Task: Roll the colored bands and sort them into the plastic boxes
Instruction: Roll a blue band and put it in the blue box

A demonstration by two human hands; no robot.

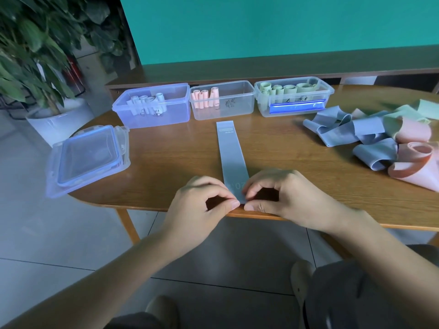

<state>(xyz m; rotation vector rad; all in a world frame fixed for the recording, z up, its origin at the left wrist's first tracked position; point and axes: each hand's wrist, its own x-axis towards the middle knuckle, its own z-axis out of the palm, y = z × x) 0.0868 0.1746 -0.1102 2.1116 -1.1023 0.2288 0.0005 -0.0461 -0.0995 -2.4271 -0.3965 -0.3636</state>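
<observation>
Blue-grey band (231, 155) lies flat, its near end pinched by left hand (202, 205) and right hand (282, 195).

table: wooden table (166, 157), rounded left end
back row, L to R: blue box (154, 115) w/ blue rolls; clear box (223, 108) w/ pink rolls; clear box, blue clip (294, 103) w/ green rolls
left edge: lids (88, 157), stacked, overhanging
centre: blue band (231, 153), flat, lengthwise
right: loose band pile (384, 138), blue/pink/green

Teal wall (273, 27), wooden table (166, 150), tiled floor (35, 233), potted plant (35, 55) at left
</observation>
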